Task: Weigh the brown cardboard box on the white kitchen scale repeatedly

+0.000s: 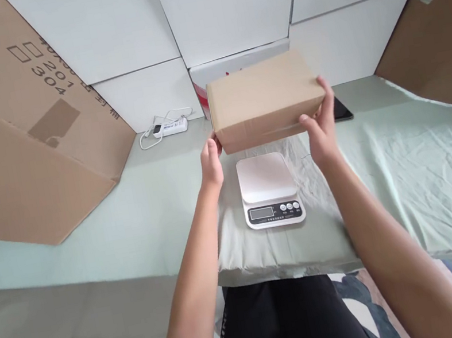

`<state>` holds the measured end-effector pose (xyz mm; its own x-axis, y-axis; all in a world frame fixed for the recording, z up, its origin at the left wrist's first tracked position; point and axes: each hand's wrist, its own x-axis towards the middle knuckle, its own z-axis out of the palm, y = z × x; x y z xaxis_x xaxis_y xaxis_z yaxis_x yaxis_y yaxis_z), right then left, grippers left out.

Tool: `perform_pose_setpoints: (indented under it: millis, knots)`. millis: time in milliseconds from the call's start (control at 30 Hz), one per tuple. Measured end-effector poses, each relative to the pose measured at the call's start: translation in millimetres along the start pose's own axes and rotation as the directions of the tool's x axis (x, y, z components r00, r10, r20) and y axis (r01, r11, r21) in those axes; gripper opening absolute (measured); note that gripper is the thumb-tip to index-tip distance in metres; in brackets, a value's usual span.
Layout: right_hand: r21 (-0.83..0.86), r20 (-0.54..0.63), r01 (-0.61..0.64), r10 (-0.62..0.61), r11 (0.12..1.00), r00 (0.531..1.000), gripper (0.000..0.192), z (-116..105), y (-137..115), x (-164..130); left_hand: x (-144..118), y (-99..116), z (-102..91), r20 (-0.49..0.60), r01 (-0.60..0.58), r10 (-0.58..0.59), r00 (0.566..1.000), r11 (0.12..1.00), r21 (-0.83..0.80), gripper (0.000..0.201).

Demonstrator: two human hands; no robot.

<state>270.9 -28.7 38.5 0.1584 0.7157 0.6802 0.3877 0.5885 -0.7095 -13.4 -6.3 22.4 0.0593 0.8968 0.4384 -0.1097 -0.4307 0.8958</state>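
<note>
A closed brown cardboard box (pixel 266 98) is held up behind the scale, tilted slightly with its right end higher. My left hand (pixel 211 160) grips its lower left corner, most of those fingers hidden behind the box. Around the right end, my right hand (pixel 320 120) has its thumb on the front face and a finger at the top edge. Nearer to me, a white digital kitchen scale (pixel 267 179) sits on the cloth with a bare platform. Its display looks blank.
A green cloth (pixel 162 203) covers the table. White panels (pixel 223 6) stand along the back, with large cardboard sheets (pixel 7 143) at left and right. A white power strip (pixel 170 127) with a cable lies back left; a dark flat device (pixel 342 109) lies behind my right hand.
</note>
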Motion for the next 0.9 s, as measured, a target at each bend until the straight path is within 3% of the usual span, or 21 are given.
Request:
perform_pose_setpoints:
  millis: [100,200,400,600,900]
  knots:
    - [0.051,0.024,-0.044,0.042,0.998,0.999,0.098,15,40,-5,1,-30,0.9,-0.018,0.073,-0.073,0.997,0.997,0.014,0.102]
    - [0.068,0.060,-0.079,0.075,0.995,0.995,0.099,18,57,-15,-1,-45,-0.6,-0.014,0.110,-0.110,0.994,0.994,0.000,0.101]
    - [0.054,0.095,-0.186,0.181,0.981,0.979,0.102,20,62,-15,5,-56,0.1,0.011,0.172,-0.172,0.985,0.985,0.021,0.098]
    - [0.001,0.017,-0.270,0.270,0.963,0.963,0.104,21,63,-14,7,-68,0.1,0.042,0.214,-0.217,0.975,0.974,0.069,0.100]
    - [0.022,0.034,-0.311,0.311,0.950,0.950,0.098,22,81,-12,10,-78,0.5,0.047,0.170,-0.174,0.984,0.983,0.074,0.093]
